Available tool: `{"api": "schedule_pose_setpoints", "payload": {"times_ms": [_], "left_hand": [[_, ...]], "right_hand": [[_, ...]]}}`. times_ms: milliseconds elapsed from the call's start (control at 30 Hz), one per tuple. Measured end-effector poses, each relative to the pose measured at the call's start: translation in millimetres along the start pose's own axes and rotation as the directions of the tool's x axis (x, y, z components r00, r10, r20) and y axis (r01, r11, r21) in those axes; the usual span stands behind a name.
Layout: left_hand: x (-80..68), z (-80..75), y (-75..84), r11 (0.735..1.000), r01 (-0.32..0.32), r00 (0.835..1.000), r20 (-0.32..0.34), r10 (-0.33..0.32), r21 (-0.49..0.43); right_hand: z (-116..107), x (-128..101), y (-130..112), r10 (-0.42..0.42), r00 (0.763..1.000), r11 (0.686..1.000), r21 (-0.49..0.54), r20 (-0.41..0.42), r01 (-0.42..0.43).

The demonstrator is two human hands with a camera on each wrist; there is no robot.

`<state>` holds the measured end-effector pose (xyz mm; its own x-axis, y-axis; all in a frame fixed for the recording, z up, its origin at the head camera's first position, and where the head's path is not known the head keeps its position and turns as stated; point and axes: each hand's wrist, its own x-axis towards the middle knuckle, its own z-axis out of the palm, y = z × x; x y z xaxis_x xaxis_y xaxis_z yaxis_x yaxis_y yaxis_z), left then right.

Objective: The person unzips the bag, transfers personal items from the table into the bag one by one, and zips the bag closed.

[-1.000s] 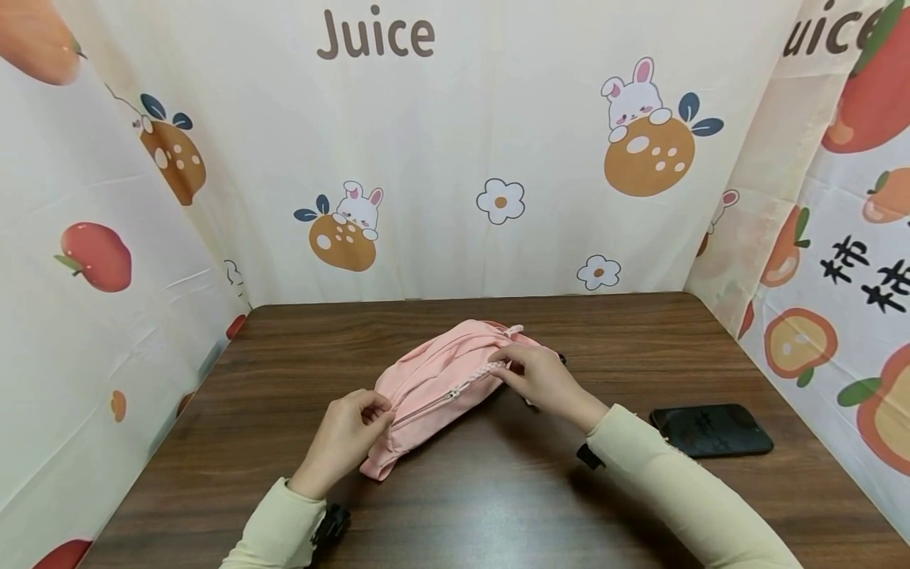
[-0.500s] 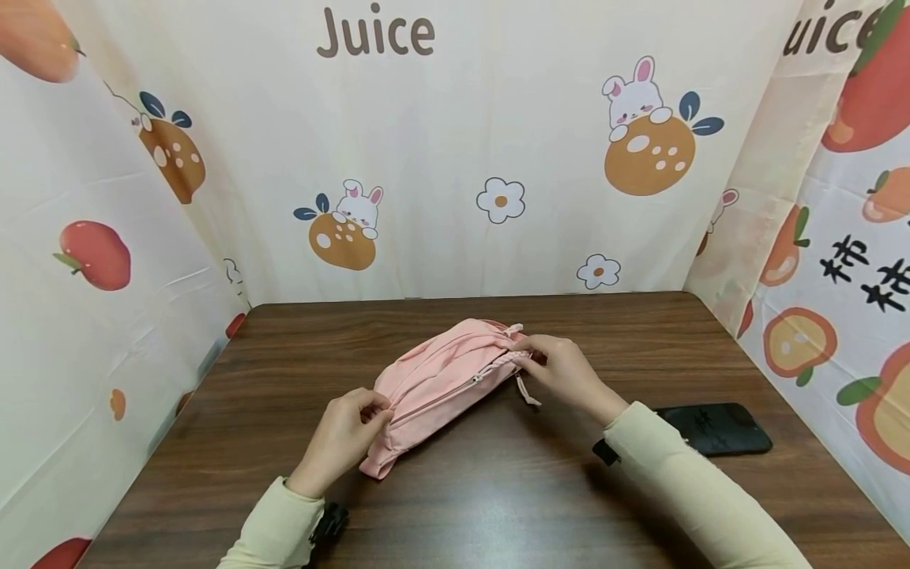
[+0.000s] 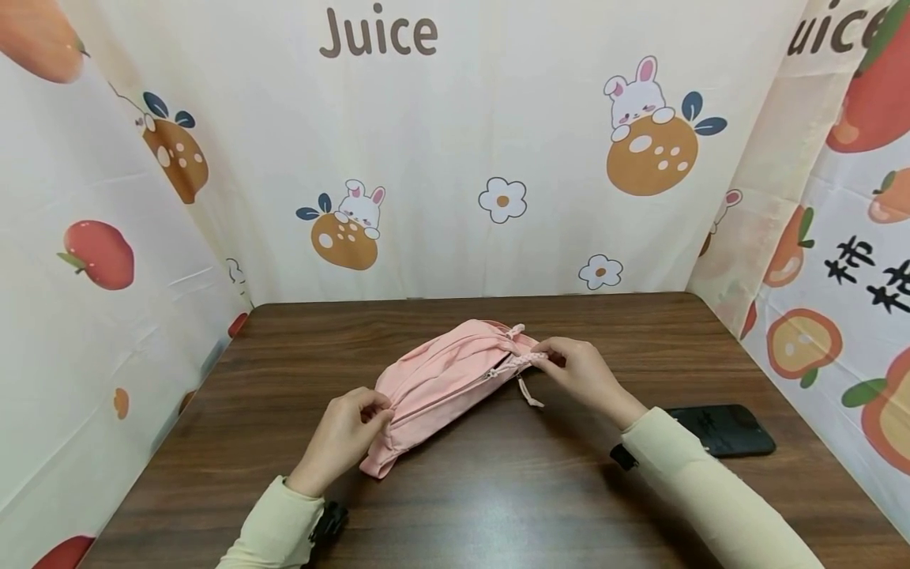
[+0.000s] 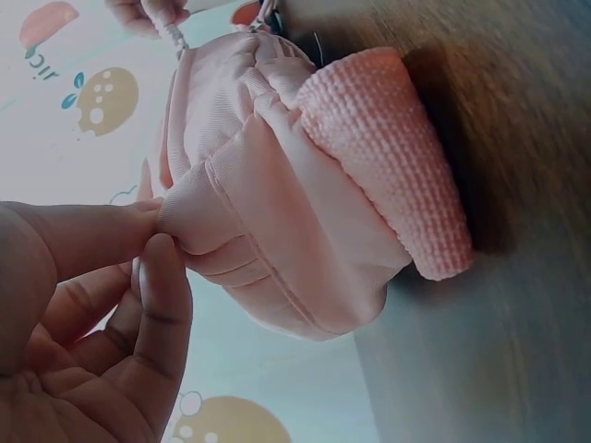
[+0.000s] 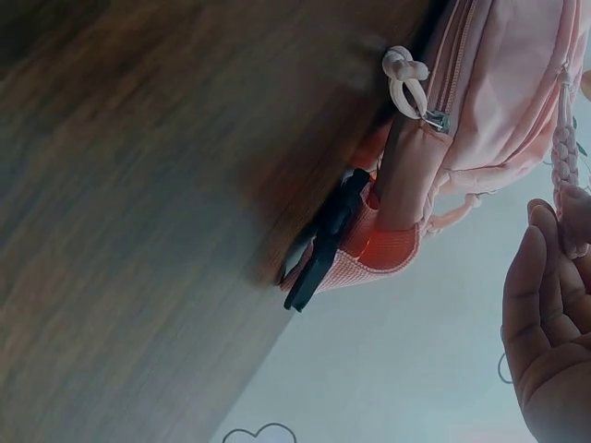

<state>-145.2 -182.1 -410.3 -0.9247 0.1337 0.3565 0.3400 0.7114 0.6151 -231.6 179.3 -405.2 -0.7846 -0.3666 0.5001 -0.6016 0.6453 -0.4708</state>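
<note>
Two hands work a pink pouch [image 3: 444,379] lying mid-tabletop [image 3: 498,490]: left hand [image 3: 341,438] fingers pinch its near end, right hand [image 3: 586,375] fingers pinch its braided zip cord [image 3: 526,361]

Back cloth [image 3: 455,142]: "Juice" in brown letters near the top. Right cloth [image 3: 839,205]: the same word cut off at the frame edge, reading "uice"; lower down, black Chinese characters, 柿柿, partly cut off. Left wrist view: lettering too blurred to read.

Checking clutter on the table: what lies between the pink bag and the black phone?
In the head view, only the right hand and its sleeve lie between pink bag and phone.
</note>
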Motion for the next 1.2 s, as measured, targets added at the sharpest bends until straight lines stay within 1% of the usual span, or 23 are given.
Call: {"api": "schedule_pose_setpoints", "payload": {"times_ms": [100, 233, 500, 600, 733, 967, 1067, 1200], "left_hand": [[0.2, -0.9, 0.7, 1.000, 0.001, 1.000, 0.001, -0.001, 0.005], [-0.6, -3.3, 0.2, 1.000, 0.008, 1.000, 0.003, -0.008, 0.014], [-2.5, -6.7, -3.8, 1.000, 0.011, 1.000, -0.002, -0.011, 0.007], [-2.5, -6.9, -3.9, 1.000, 0.008, 1.000, -0.001, -0.008, 0.004], [-2.6, -6.8, -3.2, 1.000, 0.007, 1.000, -0.001, -0.007, 0.005], [-2.5, -6.3, -2.0, 1.000, 0.023, 1.000, 0.008, -0.023, 0.009], [-2.3, -6.3, -1.6, 1.000, 0.029, 0.999, 0.016, -0.029, 0.007], [-2.2, -6.3, -1.4, 0.999, 0.032, 0.999, 0.020, -0.032, 0.006]], "right_hand": [[-2, 0, 1, 0.003, 1.000, 1.000, -0.005, -0.006, -0.003], [-6, 0, 4, 0.043, 0.999, 0.999, -0.009, -0.018, -0.043], [-18, -1, 21, 0.102, 0.992, 0.994, -0.037, -0.068, -0.105], [-19, -3, 27, 0.140, 0.988, 0.989, -0.034, -0.066, -0.142], [-19, -4, 32, 0.180, 0.983, 0.983, -0.022, -0.047, -0.181], [-15, -6, 36, 0.196, 0.980, 0.980, -0.031, -0.019, -0.196], [-14, -8, 37, 0.204, 0.979, 0.979, -0.032, 0.018, -0.204], [-12, -12, 37, 0.214, 0.972, 0.977, -0.032, 0.094, -0.212]]}}
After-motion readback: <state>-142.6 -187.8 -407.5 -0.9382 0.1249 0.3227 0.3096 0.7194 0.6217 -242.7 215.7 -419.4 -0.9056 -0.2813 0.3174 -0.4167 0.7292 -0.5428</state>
